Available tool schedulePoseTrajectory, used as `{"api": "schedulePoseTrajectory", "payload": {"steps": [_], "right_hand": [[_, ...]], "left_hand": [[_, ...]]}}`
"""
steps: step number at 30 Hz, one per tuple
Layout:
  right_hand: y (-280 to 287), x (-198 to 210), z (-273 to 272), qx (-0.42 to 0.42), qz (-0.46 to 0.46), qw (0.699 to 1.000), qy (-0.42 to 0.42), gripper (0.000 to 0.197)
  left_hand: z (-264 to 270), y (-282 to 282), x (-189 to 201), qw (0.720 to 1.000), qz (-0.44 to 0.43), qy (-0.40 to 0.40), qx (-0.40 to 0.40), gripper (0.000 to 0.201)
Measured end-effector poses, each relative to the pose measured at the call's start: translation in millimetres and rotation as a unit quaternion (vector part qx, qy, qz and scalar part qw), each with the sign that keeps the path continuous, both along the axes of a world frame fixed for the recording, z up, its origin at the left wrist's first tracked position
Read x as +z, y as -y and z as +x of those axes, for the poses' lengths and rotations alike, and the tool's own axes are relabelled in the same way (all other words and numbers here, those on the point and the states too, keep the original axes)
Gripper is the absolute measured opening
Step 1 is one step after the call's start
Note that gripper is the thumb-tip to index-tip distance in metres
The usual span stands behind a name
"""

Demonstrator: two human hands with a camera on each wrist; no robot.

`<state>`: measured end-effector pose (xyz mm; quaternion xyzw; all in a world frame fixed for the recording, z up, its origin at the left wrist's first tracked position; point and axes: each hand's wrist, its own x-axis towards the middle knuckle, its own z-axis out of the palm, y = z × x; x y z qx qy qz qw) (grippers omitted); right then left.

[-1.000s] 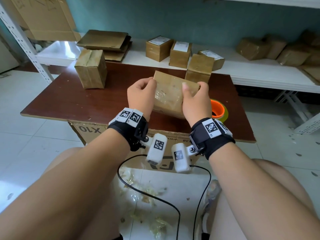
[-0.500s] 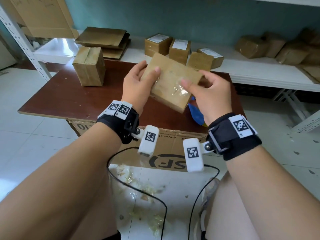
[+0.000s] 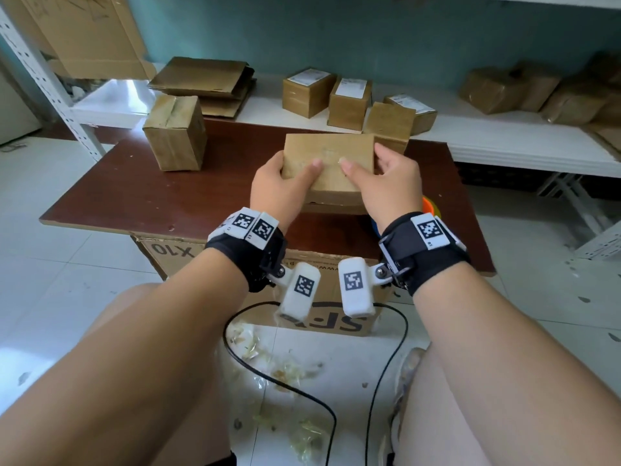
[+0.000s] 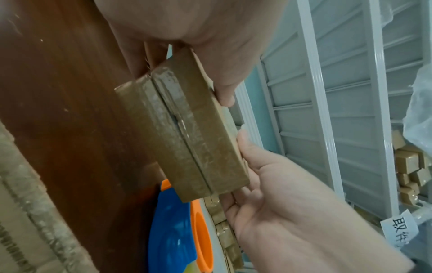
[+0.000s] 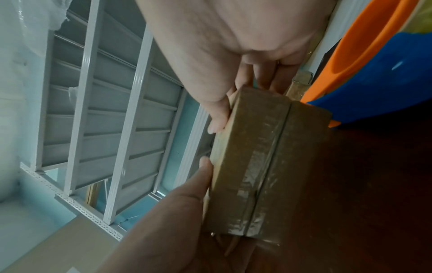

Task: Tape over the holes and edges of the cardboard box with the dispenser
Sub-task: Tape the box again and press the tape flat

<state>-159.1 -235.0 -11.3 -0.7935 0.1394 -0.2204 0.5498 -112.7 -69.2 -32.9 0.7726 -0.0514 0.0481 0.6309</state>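
cardboard box [image 3: 331, 163] now held flat over the brown table [image 3: 134, 193], broad face up; 0.5 s ago it was tilted w/ one corner raised. left hand [image 3: 277, 190] grips its left end, thumb on top, fingers underneath. right hand [image 3: 386, 183] grips the right end likewise; before, only its fingertips touched the top. taped seam shows on the near side in both wrist views. dispenser [image 3: 430, 206], orange & blue, lies on the table just behind the right wrist.

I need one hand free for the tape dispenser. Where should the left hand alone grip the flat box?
Probably across the thin left end of the flat box, coming from the left as the left hand does now: thumb on the broad top face, fingers beneath. The slim profile suits a pinch and leaves the taped seam side exposed.
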Motion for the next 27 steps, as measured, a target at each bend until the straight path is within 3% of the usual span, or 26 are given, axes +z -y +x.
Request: {"api": "schedulePoseTrajectory", "payload": {"steps": [4, 7, 11, 13, 15, 17, 21, 24, 27], "right_hand": [[2.6, 0.0, 12.0, 0.002, 0.002, 1.000, -0.001, 0.066], [9.1, -0.5, 16.1, -0.003, -0.003, 1.000, -0.013, 0.054], [14.1, 1.1, 17.5, -0.009, 0.072, 0.997, -0.034, 0.040], [15.4, 2.2, 16.3, -0.002, 0.135, 0.990, -0.040, 0.037], [15.8, 0.9, 15.6, 0.010, 0.179, 0.982, -0.056, 0.031], [15.2, 0.2, 15.2, 0.017, 0.216, 0.974, -0.070, 0.022], [12.9, -1.7, 15.5, 0.018, 0.274, 0.959, -0.069, 0.023], [10.2, -1.6, 14.3, 0.031, 0.323, 0.943, -0.069, 0.039], [10.3, 3.3, 10.0, 0.038, 0.356, 0.932, -0.051, 0.057]], "left_hand": [[7.4, -5.4, 3.3, 0.997, 0.053, 0.004, 0.053, 0.033], [5.0, -2.4, -2.0, 0.997, 0.062, -0.009, 0.055, 0.047], [-1.1, 0.2, -4.1, 0.995, 0.047, -0.058, 0.070, 0.051], [1.6, -2.4, -0.4, 0.983, -0.042, -0.138, 0.114, 0.045], [3.4, -8.1, 7.6, 0.950, -0.151, -0.236, 0.139, 0.036], [3.0, -15.1, 18.4, 0.929, -0.198, -0.280, 0.138, 0.033], [1.5, -22.9, 28.6, 0.927, -0.202, -0.287, 0.132, 0.037], [2.1, -24.5, 28.0, 0.939, -0.192, -0.257, 0.122, 0.017], [5.3, -27.9, 27.9, 0.960, -0.176, -0.210, 0.060, 0.018]]}}
